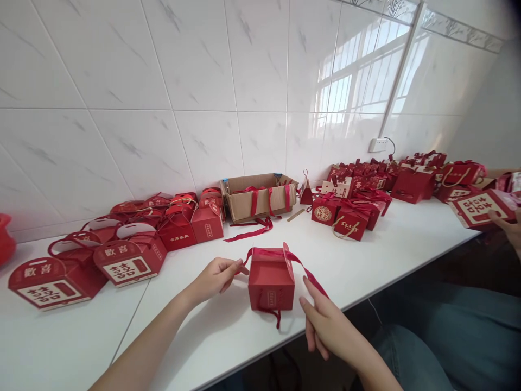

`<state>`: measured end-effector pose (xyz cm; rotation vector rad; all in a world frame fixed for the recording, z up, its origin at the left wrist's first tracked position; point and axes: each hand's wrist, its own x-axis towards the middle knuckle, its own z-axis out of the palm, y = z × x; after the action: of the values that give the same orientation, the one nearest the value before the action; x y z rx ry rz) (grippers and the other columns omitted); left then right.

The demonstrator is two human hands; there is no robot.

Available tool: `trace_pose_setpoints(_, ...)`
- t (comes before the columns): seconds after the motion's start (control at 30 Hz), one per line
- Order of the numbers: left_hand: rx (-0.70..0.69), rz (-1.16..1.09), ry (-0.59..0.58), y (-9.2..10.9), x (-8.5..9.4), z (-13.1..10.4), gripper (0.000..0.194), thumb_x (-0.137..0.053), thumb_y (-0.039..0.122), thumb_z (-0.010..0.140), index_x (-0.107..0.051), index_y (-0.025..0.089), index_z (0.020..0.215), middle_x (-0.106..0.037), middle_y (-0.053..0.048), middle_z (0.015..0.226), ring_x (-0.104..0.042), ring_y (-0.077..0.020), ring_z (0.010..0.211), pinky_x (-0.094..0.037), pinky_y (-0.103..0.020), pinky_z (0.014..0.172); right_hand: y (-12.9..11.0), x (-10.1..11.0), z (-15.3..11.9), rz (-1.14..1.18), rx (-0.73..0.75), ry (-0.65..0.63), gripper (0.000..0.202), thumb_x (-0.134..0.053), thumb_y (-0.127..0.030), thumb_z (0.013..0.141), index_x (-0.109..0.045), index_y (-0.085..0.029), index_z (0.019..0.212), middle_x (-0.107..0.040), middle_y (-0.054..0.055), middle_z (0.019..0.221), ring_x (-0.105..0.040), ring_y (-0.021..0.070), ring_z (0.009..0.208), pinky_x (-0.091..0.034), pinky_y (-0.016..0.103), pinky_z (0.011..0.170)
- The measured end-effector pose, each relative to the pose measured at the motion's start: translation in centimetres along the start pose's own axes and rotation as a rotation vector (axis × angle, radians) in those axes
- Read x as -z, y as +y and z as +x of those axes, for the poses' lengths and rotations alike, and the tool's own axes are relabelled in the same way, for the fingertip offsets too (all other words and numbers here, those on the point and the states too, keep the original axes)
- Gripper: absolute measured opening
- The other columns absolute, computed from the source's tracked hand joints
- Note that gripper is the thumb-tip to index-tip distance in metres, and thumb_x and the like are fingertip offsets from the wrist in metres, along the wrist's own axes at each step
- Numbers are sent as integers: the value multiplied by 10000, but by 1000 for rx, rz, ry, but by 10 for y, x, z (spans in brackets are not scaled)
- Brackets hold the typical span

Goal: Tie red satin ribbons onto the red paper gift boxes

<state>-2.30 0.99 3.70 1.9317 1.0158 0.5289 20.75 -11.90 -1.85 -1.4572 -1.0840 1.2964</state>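
A small red gift box [271, 290] stands upright near the front edge of the white table, between my two hands. A dark red ribbon [299, 259] lies over its top and trails down on both sides. My left hand [220, 279] is closed, thumb and fingers pinching the ribbon's left end beside the box. My right hand [325, 320] is just right of the box, fingers apart and holding nothing. The ribbon's right end passes close behind its index finger. A thin dark red cord [277, 317] hangs at the box's lower front.
Several finished-looking red gift boxes [130, 255] stand at left. A cardboard box [260, 201] with ribbons draped over its rim is against the wall. More red boxes [352, 220] stand at right. Another person's hand [507, 225] touches a box [480, 209] at far right.
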Motion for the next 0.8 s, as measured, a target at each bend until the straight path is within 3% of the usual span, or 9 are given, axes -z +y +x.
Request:
trace_pose_setpoints(0.1, 110, -19, 15, -11, -3, 2, 481, -434, 562, 846, -650, 155, 983, -406, 62, 408, -367, -116, 414, -367, -247, 495, 0, -1, 10, 257, 186, 144, 838, -505, -512, 837, -36, -253, 1482, -680, 54, 825, -468, 93, 342, -318, 203, 329)
trace_pose_setpoints(0.17, 143, -47, 63, -19, -6, 4, 506, -473, 545, 831, -570, 173, 1161, -502, 44, 495, -447, -133, 459, -363, -241, 472, -2, -2, 17, 410, 370, 193, 831, -569, -476, 824, -65, -322, 1466, -568, 125, 1224, -556, 91, 484, -430, 242, 429)
trace_pose_setpoints(0.23, 89, -117, 90, -23, -11, 6, 505, -514, 517, 819, -533, 209, 1219, -609, -2, 676, -538, -146, 569, -410, -248, 521, -6, -4, 23, 563, 460, 182, 754, -598, -423, 832, -153, -367, 1438, -430, 115, 1391, -592, 97, 612, -494, 279, 575)
trace_pose_setpoints(0.33, -39, -335, 60, -20, -19, 8, 509, -577, 466, 804, -498, 292, 1275, -633, -52, 1002, -602, -169, 802, -470, -285, 679, -12, -5, 31, 811, 437, 166, 551, -643, -348, 827, -391, -366, 1317, -508, 54, 1321, -566, 74, 663, -507, 270, 693)
trace_pose_setpoints(0.43, -78, -589, 67, -14, -24, 7, 539, -587, 453, 818, -442, 367, 1330, -599, -45, 1152, -574, -193, 984, -459, -312, 796, -16, -5, 38, 1022, 419, 216, 392, -724, -269, 761, -589, -291, 1128, -630, -7, 1016, -516, 47, 621, -501, 203, 643)
trace_pose_setpoints(0.53, -94, -728, 175, -10, -25, 5, 431, -610, 446, 812, -562, 358, 1231, -555, -31, 1274, -516, -214, 1098, -445, -292, 821, -17, -3, 42, 1117, 409, 244, 362, -772, -218, 700, -659, -243, 1043, -577, -47, 723, -513, 50, 606, -494, 164, 595)
trace_pose_setpoints(0.6, -110, -734, 204, -8, -25, 3, 387, -681, 380, 769, -631, 332, 1150, -520, -24, 1334, -499, -229, 1129, -438, -286, 844, -16, -1, 42, 1112, 399, 242, 348, -781, -212, 685, -676, -235, 1016, -570, -46, 682, -538, 59, 622, -502, 162, 601)
trace_pose_setpoints(0.7, -121, -695, 154, -5, -24, 2, 407, -743, 282, 715, -660, 309, 1112, -517, -37, 1346, -530, -251, 1106, -436, -312, 876, -15, 1, 39, 1081, 394, 232, 365, -787, -194, 671, -679, -251, 1015, -619, -28, 750, -574, 71, 662, -514, 175, 625)
trace_pose_setpoints(0.8, -134, -696, 170, -5, -23, 2, 402, -758, 302, 699, -677, 290, 1093, -548, -59, 1312, -545, -260, 1087, -447, -323, 871, -13, 3, 36, 1045, 394, 193, 291, -785, -195, 677, -693, -241, 949, -637, -16, 795, -595, 82, 701, -519, 183, 641)
